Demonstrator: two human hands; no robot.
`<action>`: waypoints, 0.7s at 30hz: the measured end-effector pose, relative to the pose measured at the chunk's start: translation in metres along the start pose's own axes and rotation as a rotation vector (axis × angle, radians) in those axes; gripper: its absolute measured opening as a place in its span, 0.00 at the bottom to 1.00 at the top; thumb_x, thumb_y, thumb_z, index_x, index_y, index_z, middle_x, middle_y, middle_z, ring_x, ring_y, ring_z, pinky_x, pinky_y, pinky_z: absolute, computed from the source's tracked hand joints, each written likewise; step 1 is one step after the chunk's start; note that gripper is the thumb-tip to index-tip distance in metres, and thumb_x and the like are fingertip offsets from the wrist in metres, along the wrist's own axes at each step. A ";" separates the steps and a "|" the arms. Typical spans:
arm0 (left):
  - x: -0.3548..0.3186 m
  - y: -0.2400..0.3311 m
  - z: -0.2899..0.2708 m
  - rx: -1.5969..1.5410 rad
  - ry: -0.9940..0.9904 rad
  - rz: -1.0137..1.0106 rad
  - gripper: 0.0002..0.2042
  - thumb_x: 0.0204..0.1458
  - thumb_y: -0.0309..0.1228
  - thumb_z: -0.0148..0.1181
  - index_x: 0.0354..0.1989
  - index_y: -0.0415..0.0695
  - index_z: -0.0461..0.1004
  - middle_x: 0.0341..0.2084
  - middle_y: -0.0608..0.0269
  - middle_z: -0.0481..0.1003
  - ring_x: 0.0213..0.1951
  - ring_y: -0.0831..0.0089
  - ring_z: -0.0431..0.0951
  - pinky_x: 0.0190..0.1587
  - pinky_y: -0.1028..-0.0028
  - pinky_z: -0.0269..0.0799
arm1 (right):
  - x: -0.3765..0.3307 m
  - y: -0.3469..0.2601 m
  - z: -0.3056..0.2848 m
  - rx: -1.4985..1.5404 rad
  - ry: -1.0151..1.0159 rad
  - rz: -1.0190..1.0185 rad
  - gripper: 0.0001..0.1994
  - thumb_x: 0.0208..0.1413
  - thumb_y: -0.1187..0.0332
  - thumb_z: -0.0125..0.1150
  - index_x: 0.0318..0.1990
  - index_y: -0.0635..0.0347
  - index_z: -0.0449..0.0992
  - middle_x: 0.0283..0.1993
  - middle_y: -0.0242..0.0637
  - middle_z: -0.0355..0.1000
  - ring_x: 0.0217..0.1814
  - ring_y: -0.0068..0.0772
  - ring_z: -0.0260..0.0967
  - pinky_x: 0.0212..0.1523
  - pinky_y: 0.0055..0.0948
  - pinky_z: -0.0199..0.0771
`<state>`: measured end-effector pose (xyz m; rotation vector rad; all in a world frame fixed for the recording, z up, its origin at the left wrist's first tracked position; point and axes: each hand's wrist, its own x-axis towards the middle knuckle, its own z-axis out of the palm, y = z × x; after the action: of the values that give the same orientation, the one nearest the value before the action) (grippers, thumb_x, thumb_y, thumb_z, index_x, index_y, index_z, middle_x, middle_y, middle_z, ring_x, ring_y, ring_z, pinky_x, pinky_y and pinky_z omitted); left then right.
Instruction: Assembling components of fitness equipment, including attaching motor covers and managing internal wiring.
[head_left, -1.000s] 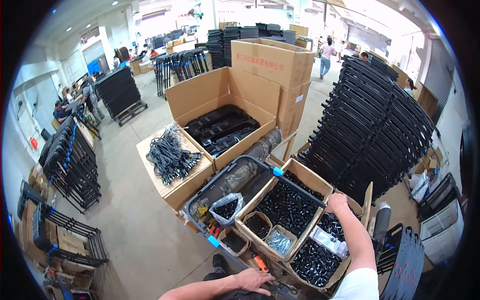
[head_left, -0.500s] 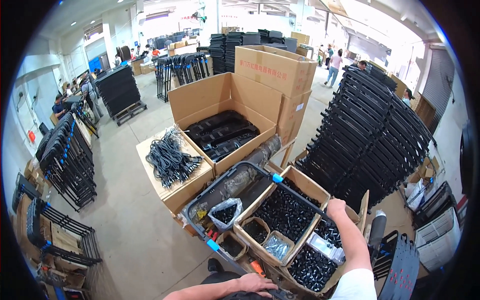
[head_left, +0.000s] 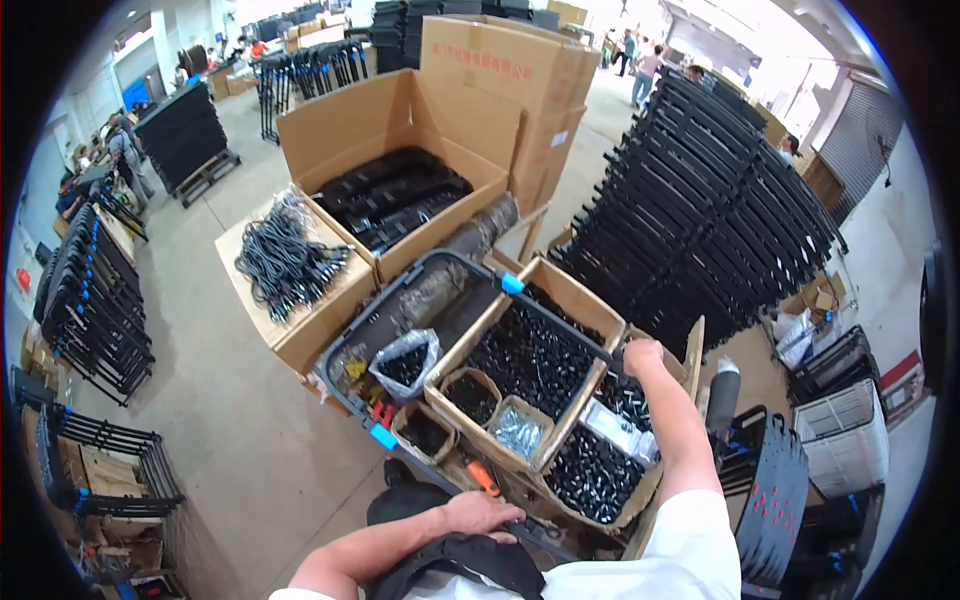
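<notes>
A U-shaped black tubular frame (head_left: 400, 272) with blue clips lies tilted across boxes of small hardware. My right hand (head_left: 642, 357) is closed round the end of its far leg, above the right-hand box. My left hand (head_left: 484, 515) is low in the middle, fingers curled over the near leg; its fingertips are partly hidden. Beneath the frame, a cardboard box (head_left: 455, 372) holds many black fasteners, plus a small tub of silver screws (head_left: 519, 428). The box beside it contains black caps (head_left: 590, 478) and a clear plastic packet (head_left: 618, 430). An orange-handled tool (head_left: 482, 478) lies near my left hand.
A large open carton (head_left: 345, 128) of black parts stands ahead, beside a box topped with bundled cables (head_left: 285, 255). Tall stacked black frames (head_left: 700, 215) lean at right. More frames (head_left: 95, 300) stand left. People (head_left: 648, 75) are in the distance.
My view has tipped downward, so the boxes and frame sit higher and further left in the picture. More of my left forearm shows. Both hands keep their places on the frame.
</notes>
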<state>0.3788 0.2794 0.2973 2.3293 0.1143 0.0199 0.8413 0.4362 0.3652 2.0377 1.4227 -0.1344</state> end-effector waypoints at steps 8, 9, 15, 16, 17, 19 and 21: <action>0.001 -0.003 0.004 0.064 0.051 0.113 0.22 0.66 0.53 0.55 0.58 0.51 0.72 0.42 0.58 0.78 0.44 0.53 0.82 0.45 0.57 0.80 | -0.006 -0.003 0.009 0.112 0.158 0.013 0.14 0.57 0.67 0.59 0.46 0.56 0.88 0.50 0.46 0.84 0.53 0.45 0.84 0.49 0.44 0.85; 0.001 -0.004 0.004 0.065 0.052 0.117 0.22 0.66 0.53 0.55 0.59 0.51 0.72 0.42 0.58 0.78 0.44 0.53 0.82 0.45 0.57 0.80 | -0.006 -0.006 0.009 0.201 0.293 0.000 0.13 0.57 0.67 0.59 0.45 0.55 0.88 0.50 0.45 0.84 0.52 0.44 0.84 0.49 0.43 0.85; 0.008 -0.012 0.006 0.050 0.116 0.178 0.22 0.66 0.52 0.54 0.60 0.52 0.72 0.43 0.58 0.78 0.43 0.53 0.83 0.44 0.56 0.80 | 0.000 -0.003 0.023 0.232 0.268 -0.017 0.14 0.58 0.66 0.59 0.47 0.57 0.87 0.50 0.47 0.84 0.54 0.44 0.84 0.53 0.41 0.84; 0.004 -0.008 0.010 0.046 0.104 0.163 0.22 0.67 0.52 0.54 0.62 0.53 0.71 0.43 0.58 0.78 0.43 0.53 0.83 0.45 0.57 0.81 | -0.001 -0.006 0.020 0.099 0.150 0.026 0.14 0.58 0.66 0.59 0.46 0.56 0.87 0.51 0.46 0.84 0.54 0.43 0.84 0.52 0.42 0.84; 0.001 -0.011 0.007 0.055 0.088 0.160 0.22 0.67 0.51 0.54 0.63 0.53 0.71 0.43 0.58 0.78 0.43 0.53 0.83 0.46 0.58 0.81 | 0.002 -0.001 0.015 -0.053 -0.002 -0.006 0.14 0.58 0.65 0.59 0.45 0.57 0.88 0.51 0.44 0.84 0.54 0.42 0.84 0.50 0.44 0.85; 0.001 -0.008 0.008 0.043 0.061 0.155 0.22 0.67 0.51 0.54 0.64 0.55 0.71 0.43 0.59 0.79 0.44 0.53 0.82 0.47 0.58 0.81 | 0.003 -0.001 0.018 0.037 0.182 0.060 0.13 0.59 0.65 0.60 0.44 0.56 0.88 0.52 0.43 0.84 0.54 0.40 0.84 0.48 0.43 0.86; 0.004 -0.009 0.009 0.081 0.037 0.154 0.22 0.67 0.50 0.54 0.65 0.56 0.71 0.44 0.59 0.79 0.45 0.53 0.82 0.48 0.58 0.81 | 0.008 0.002 0.018 0.028 0.177 0.034 0.12 0.57 0.65 0.60 0.42 0.56 0.88 0.50 0.43 0.84 0.52 0.42 0.84 0.48 0.40 0.85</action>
<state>0.3826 0.2793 0.2849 2.4141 -0.0472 0.1373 0.8509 0.4326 0.3485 2.1394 1.4985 0.0420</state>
